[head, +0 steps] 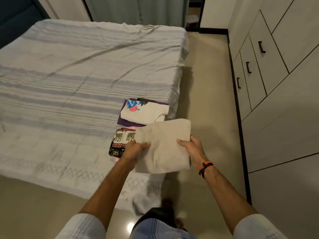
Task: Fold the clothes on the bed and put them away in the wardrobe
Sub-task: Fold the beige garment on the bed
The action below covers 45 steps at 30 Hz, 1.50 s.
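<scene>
A folded beige garment (164, 145) is held above the bed's near right corner. My left hand (133, 150) grips its left edge, thumb on top. My right hand (191, 148) grips its right edge, thumb on top. Under and to the left of it lies a folded elephant-print cloth (119, 140) on the bed (69, 83). Behind that sits a folded white garment with a blue and red print (143, 112) on top of a purple one (123, 120). The wardrobe (276, 75) with dark handles stands along the right.
A strip of tiled floor (207, 100) runs between the bed and the wardrobe. Curtains (134, 9) hang behind the bed. A dark headboard (15, 18) is at the far left. The striped bedspread hangs over the near edge.
</scene>
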### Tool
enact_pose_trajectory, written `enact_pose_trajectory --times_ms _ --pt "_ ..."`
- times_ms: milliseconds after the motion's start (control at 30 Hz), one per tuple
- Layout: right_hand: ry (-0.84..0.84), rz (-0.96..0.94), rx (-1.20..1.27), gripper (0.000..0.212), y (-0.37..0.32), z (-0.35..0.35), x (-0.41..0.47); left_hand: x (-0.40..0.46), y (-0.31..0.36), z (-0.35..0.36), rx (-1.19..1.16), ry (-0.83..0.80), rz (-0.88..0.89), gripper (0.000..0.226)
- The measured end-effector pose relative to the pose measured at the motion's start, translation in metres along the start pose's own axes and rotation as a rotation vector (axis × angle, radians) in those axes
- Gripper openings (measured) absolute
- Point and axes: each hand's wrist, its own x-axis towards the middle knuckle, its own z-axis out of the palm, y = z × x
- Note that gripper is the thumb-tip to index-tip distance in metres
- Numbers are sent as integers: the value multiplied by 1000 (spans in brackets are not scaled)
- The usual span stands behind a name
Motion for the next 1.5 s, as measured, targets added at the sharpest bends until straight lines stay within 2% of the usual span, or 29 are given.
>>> enact_pose_trajectory --times_ms 167,300,600,800,1167,1500 --pt "-59 13 -36 28 -9 -5 27 16 3 9 -28 39 6 37" --pt "-87 9 -53 29 -24 2 53 30 19 13 -45 47 34 32" --pt "-154 28 -133 28 -55 16 108 75 41 17 -67 139 -17 40" --pt "-213 47 -207 28 -67 19 154 100 47 26 -134 201 -44 35" --pt "-413 115 -371 28 -102 20 246 131 60 71 -284 421 -101 29" --pt "-422 194 -420 30 -97 48 289 178 64 59 -290 476 -188 33"
